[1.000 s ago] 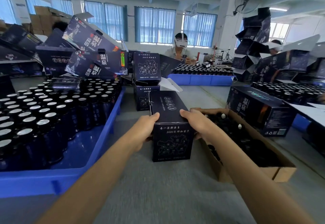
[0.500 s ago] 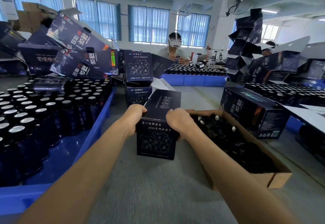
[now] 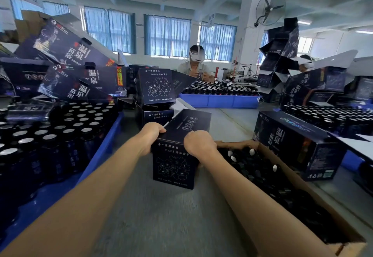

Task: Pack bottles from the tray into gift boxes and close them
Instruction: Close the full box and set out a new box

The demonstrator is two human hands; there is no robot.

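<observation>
**Both hands on a gift box at the packing line**

A person's left hand [image 3: 150,135] and right hand [image 3: 198,143] hold a tall dark navy cardboard gift box [image 3: 173,168] printed with a white outline map. The box stands upright on the grey worktop [image 3: 161,216] at the centre of the view. The left grip has its fingers curled over the box's upper left edge. The right grip is bunched tight on the upper right corner, knuckles up. The box's top panel, marked with ringed numerals, slants up and away from the hands.

At 9 o'clock, a blue plastic tray [image 3: 99,155] sits just beside the box, crowded with dark glass bottles with silver caps [image 3: 60,135]. At 4 o'clock, an open brown corrugated carton [image 3: 238,143] touching the box's right side holds a heap of small dark items, too blurred to name. At 2 o'clock lies a large dark printed box on its side [image 3: 292,145].

At 12 o'clock, just behind the held box, two matching navy boxes form a stack [image 3: 156,87], the lower one open at the top. Further back a second blue tray of bottles [image 3: 218,100] stands before a seated worker in a white headset [image 3: 194,65]. More dark boxes are piled at 10 o'clock and 1 o'clock, with a wall-mounted fan [image 3: 269,8] above.
</observation>
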